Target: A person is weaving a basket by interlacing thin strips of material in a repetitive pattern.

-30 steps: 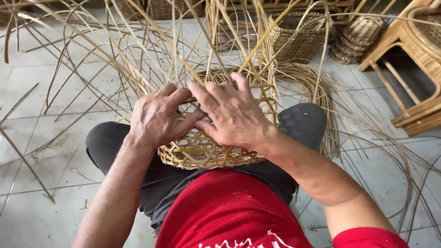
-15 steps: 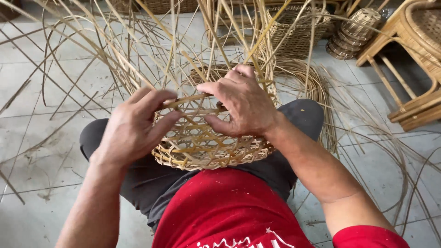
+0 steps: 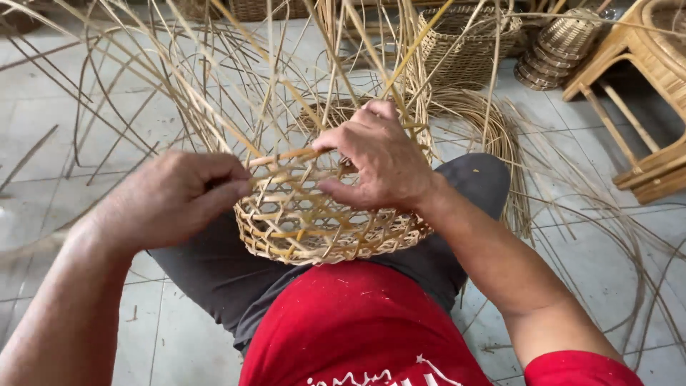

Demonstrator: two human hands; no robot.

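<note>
A half-woven open-weave cane basket (image 3: 314, 229) rests on my lap, its long loose strips fanning up and outward. My left hand (image 3: 175, 196) is closed at the basket's left rim, pinching a flat cane strip (image 3: 286, 155) that runs across the top. My right hand (image 3: 379, 161) presses on the basket's upper right side, fingertips on the same strip and thumb against the weave. I sit in dark trousers and a red shirt.
A tiled floor (image 3: 86, 121) lies around me. A bundle of loose cane strips (image 3: 500, 136) curves on the floor to the right. A finished woven basket (image 3: 471, 43) and a stack of small baskets (image 3: 554, 50) stand at the back. A wooden chair (image 3: 643, 93) is at right.
My left hand has slid off the basket's top to its left rim, pulling the strip leftward. The basket's weave, earlier covered by both hands, now shows. The right hand has stayed on the upper right.
</note>
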